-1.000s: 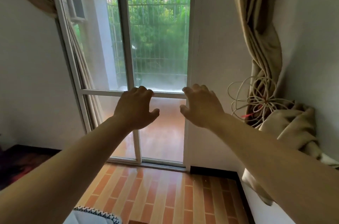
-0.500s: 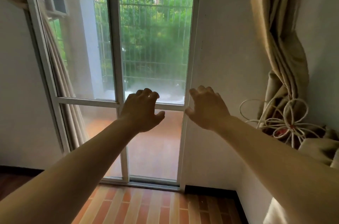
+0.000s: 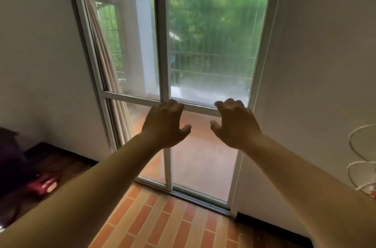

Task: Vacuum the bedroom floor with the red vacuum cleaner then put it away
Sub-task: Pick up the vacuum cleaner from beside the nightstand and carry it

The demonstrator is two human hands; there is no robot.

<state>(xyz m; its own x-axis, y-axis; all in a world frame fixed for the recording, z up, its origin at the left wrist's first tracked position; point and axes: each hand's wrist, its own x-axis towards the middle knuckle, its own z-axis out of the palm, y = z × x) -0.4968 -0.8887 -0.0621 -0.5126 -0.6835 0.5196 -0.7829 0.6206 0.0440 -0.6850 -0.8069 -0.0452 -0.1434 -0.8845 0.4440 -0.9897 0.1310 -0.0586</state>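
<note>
Both arms were extended toward the sliding glass door (image 3: 211, 44) at 12 o'clock. The left hand (image 3: 165, 123) and right hand (image 3: 236, 123) were level and apart, backs up, fingers loosely curled, gripping nothing. Their fingertips overlapped the door's horizontal rail (image 3: 138, 99); contact could not be confirmed. The red vacuum cleaner (image 3: 43, 185), blurred, lay on the dark wood floor (image 3: 67, 166) at 8 o'clock, well apart from both hands. Orange tiled floor (image 3: 162, 223) lay at 6 o'clock. A curtain (image 3: 105, 64) hung at 10 o'clock. Looped white cord (image 3: 350, 142) showed at 3 o'clock.
</note>
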